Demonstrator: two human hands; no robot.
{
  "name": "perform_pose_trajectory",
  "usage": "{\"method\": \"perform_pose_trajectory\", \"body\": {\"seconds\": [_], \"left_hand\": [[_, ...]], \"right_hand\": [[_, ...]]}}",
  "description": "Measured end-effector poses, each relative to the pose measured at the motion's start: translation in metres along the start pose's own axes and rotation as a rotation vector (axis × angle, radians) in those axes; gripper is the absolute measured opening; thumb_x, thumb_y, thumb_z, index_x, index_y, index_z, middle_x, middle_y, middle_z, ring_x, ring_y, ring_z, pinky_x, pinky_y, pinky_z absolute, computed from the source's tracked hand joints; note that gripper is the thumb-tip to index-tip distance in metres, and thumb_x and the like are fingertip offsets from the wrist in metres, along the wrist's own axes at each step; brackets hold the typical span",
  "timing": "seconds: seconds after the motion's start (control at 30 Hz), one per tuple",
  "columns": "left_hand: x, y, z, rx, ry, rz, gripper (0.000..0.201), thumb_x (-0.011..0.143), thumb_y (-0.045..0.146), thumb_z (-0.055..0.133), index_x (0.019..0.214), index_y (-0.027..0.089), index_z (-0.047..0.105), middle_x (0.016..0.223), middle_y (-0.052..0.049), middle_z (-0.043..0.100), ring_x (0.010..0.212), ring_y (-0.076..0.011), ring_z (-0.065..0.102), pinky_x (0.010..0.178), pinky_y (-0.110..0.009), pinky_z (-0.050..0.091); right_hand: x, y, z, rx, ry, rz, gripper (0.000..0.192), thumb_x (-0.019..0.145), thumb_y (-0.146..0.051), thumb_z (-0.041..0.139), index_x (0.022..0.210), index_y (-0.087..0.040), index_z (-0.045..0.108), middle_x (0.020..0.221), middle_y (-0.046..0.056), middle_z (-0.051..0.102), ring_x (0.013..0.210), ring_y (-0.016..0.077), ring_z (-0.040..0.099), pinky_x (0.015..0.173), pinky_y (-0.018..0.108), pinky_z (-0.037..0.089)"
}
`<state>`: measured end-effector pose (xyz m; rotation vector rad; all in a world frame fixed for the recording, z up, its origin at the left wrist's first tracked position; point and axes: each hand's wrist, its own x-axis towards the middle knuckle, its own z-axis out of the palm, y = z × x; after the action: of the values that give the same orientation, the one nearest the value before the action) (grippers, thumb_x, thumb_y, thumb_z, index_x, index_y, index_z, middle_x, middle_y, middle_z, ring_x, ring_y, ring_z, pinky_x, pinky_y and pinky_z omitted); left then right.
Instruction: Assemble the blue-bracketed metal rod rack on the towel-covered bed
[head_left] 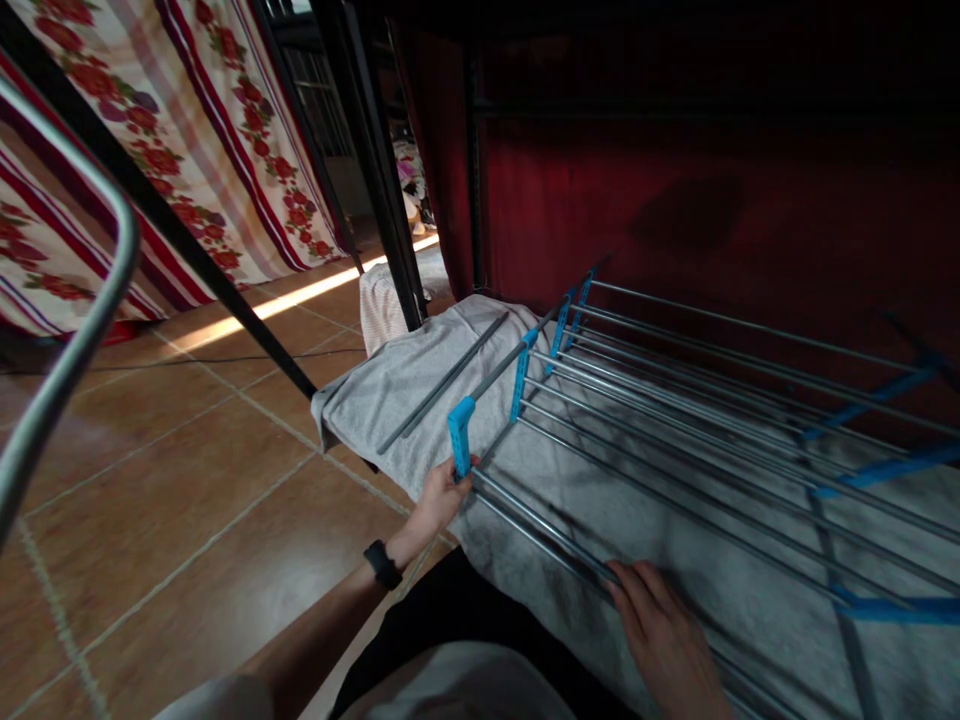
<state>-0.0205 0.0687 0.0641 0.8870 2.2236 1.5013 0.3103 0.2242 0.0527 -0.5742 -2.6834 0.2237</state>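
A rack of grey metal tubes with blue plastic connectors lies across a grey cloth. My left hand, with a dark band on its wrist, is closed around the lower end of the blue corner connector at the rack's near left. Further right, my right hand curls its fingers over the front metal tubes of the rack. Its thumb is hidden. Two loose grey tubes lie side by side on the cloth, left of the rack.
The grey cloth is spread under the rack. Black metal posts stand behind and to the left. A bent metal tube rises at the left edge. Beyond the tiled floor hangs a floral curtain; a dark red panel stands behind.
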Motion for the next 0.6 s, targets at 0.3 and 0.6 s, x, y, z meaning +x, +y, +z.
{"method": "perform_pose_trajectory", "body": {"seconds": [0.3, 0.6], "left_hand": [[-0.007, 0.002, 0.010, 0.023, 0.077, 0.061, 0.027, 0.086, 0.022, 0.052, 0.111, 0.017, 0.060, 0.105, -0.007, 0.070, 0.097, -0.0208, 0.066, 0.090, -0.035, 0.051], [-0.005, -0.012, 0.010, 0.135, 0.047, 0.083, 0.029, 0.083, 0.018, 0.051, 0.111, 0.018, 0.062, 0.103, -0.006, 0.070, 0.093, -0.0201, 0.065, 0.090, -0.036, 0.051]], "right_hand": [[0.073, -0.071, 0.003, 0.050, -0.084, -0.032, 0.040, 0.100, -0.025, 0.040, 0.139, -0.023, 0.052, 0.129, 0.010, 0.065, 0.109, 0.0253, 0.066, 0.092, 0.038, 0.052], [0.142, -0.122, 0.023, 0.033, -0.372, -0.041, 0.047, 0.099, -0.013, 0.030, 0.144, -0.015, 0.044, 0.131, 0.013, 0.062, 0.110, 0.0231, 0.065, 0.085, 0.035, 0.052]]}}
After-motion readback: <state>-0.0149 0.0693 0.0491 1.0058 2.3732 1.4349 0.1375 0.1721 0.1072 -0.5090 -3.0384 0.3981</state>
